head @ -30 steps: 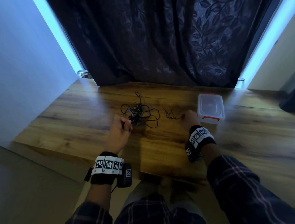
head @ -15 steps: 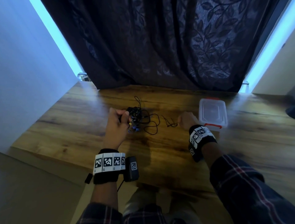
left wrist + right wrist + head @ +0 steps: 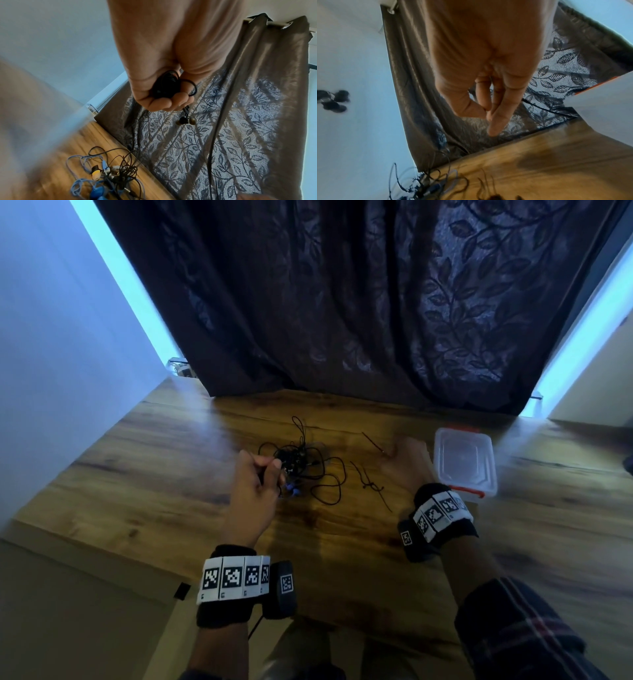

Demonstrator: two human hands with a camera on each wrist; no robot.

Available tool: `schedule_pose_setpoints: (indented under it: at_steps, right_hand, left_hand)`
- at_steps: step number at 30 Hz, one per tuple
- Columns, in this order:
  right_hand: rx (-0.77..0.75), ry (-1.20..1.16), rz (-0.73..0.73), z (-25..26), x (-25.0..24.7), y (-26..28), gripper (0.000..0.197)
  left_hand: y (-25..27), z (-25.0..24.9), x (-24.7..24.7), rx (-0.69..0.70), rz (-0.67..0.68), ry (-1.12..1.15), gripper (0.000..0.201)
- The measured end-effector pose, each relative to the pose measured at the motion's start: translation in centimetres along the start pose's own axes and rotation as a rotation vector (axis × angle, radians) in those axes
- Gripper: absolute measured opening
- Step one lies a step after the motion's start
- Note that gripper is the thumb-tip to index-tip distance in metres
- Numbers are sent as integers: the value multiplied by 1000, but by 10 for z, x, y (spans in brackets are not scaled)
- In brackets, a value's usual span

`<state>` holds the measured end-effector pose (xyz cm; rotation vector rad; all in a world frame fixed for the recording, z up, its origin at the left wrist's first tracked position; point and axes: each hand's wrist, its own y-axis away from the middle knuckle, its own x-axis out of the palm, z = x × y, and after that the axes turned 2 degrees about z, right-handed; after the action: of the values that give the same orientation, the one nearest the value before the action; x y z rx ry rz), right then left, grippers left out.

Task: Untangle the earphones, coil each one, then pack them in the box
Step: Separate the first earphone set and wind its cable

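Note:
My left hand [image 3: 269,475] grips a coiled black earphone [image 3: 169,86]; its two earbuds [image 3: 186,120] dangle below the fist. Just beyond that hand, a tangle of black and blue earphones [image 3: 305,463] lies on the wooden table [image 3: 164,474]; the tangle [image 3: 113,174] also shows in the left wrist view. My right hand [image 3: 394,451] hovers between the tangle and the box, pinching one thin black tie [image 3: 372,441] between thumb and finger [image 3: 486,109]. The clear plastic box [image 3: 464,460] with orange latches stands closed, right of that hand.
More black ties [image 3: 371,487] lie loose on the table between the tangle and my right wrist. A dark leaf-patterned curtain [image 3: 342,302] hangs along the table's far edge. A pale wall [image 3: 51,337] closes the left side.
My right hand has lifted one tie off the loose pile and drawn it toward the box. My left hand, still holding the coil, stays beside the tangle.

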<state>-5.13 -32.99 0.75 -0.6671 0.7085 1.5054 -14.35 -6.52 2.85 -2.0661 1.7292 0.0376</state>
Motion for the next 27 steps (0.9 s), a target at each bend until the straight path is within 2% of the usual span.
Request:
schedule_pose_setpoints:
  at_steps: [2,7,13,16,17,21,24,27]
  right_hand:
    - [-44,-60,-9,7,0,8,22]
    - [-171,-87,125,25,9,33,14]
    - [-367,131,232,56,13,45,30]
    - [-451,138,245,74,12,48,21]
    - [-465,106,242,80,12,50,17]
    - [-456,-169,190,100,21,58,15]
    - [-413,-368,81,109,35,63,12]
    - [-322,-558,-23,111,49,66,15]
  left_hand:
    - [-3,2,4,20,4,4,16]
    - [-6,9,16,-44,45,164,12]
    - [-3,13,30,-54,28,203,10]
    - [-1,11,34,-5,-9,128,6]
    - [-1,12,35,1,-21,98,4]
    - [-1,12,36,-18,-94,47,20]
    - [0,4,33,-51,-164,124,10]
    - [1,-6,28,-52,-189,177,8]
